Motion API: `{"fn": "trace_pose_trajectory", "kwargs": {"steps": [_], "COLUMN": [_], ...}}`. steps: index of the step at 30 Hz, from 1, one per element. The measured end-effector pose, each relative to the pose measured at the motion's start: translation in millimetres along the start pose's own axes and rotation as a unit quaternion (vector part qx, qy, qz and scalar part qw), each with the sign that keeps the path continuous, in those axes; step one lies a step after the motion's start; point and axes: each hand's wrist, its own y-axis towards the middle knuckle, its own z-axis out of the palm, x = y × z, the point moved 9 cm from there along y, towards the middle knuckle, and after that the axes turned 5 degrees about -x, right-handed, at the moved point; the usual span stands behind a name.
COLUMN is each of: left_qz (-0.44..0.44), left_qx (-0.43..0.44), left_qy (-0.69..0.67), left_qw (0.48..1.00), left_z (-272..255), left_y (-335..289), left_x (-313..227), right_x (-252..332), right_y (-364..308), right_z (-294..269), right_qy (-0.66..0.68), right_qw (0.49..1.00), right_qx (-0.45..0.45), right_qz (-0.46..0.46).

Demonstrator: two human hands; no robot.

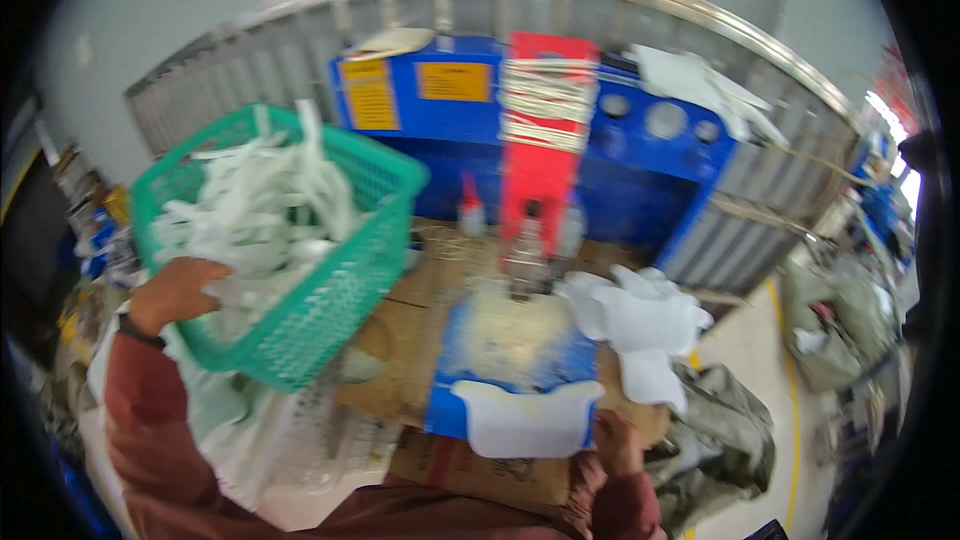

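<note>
My left hand point(178, 295) reaches over the near left rim of a green plastic basket point(345, 310), its fingers curved but apart beside the pale strips inside. White strips and cut pieces point(250, 190) fill this basket in a loose heap. At the near edge of a blue work plate point(450, 360) lies a flat white shaped piece point(530, 422) with a wavy upper edge. My right hand point(617, 442) is at the right end of that piece, fingers bent against its edge. Some motion blur softens the fingers of both hands.
A blue machine body point(440, 155) with a red upright arm point(545, 180) wound with cord stands behind the plate. Similar white pieces point(645, 325) are stacked right of it. A small red-tipped bottle point(470, 210) stands behind. Grey-green sacking point(725, 440) lies low on the right.
</note>
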Motion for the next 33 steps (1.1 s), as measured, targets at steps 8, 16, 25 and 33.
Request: {"fn": "trace_pose_trajectory", "kwargs": {"steps": [8, 16, 25, 33], "left_qz": [-0.087, -0.224, 0.326, 0.289], "left_qx": [-0.267, -0.516, -0.254, -0.189], "left_qy": [-0.154, -0.143, -0.032, -0.219], "left_qw": [0.947, 0.814, 0.910, 0.913], "left_z": [-59.6, -144.3, -5.8, 100.8], "left_y": [-10.1, -99.3, -64.9, -30.6], "left_x": [46.5, -9.6, -337.0, -387.5], "right_x": [16.8, 69.6, 268.2, 203.0], "right_y": [0.1, 19.0, -19.7, -28.2], "right_z": [-15.3, -27.5, -64.8, 25.2], "right_qy": [0.030, 0.133, 0.010, 0.020], "right_qw": [0.999, 0.991, 0.923, 0.959], "right_qx": [-0.033, -0.031, 0.076, 0.175], "right_qz": [-0.013, 0.015, -0.378, -0.223]}}
